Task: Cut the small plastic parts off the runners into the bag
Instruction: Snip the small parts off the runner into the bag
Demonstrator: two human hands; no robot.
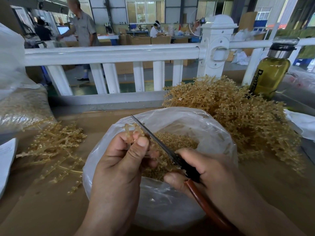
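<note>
The left grip (pixel 119 160) is pinching a runner (pixel 129 132) over the plastic bag (pixel 213 126) (so whatever is snipped falls in); the right grip (pixel 209 167) is clasping scissors (pixel 153 137) just beside.

The lower part of the runner (pixel 134 132) is hidden within the grip of the left hand (pixel 119 167), and the handles of the scissors (pixel 153 138) are largely covered by the right hand (pixel 204 169). The near wall of the bag (pixel 170 116) is masked by both wrists, and the cut parts (pixel 172 145) inside are too small to be told apart. The foot of the bottle (pixel 271 77) is concealed behind the heap of runners (pixel 238 113), its label is only partly legible, and the filled sack (pixel 22 106) is cut off by the left edge.
</note>
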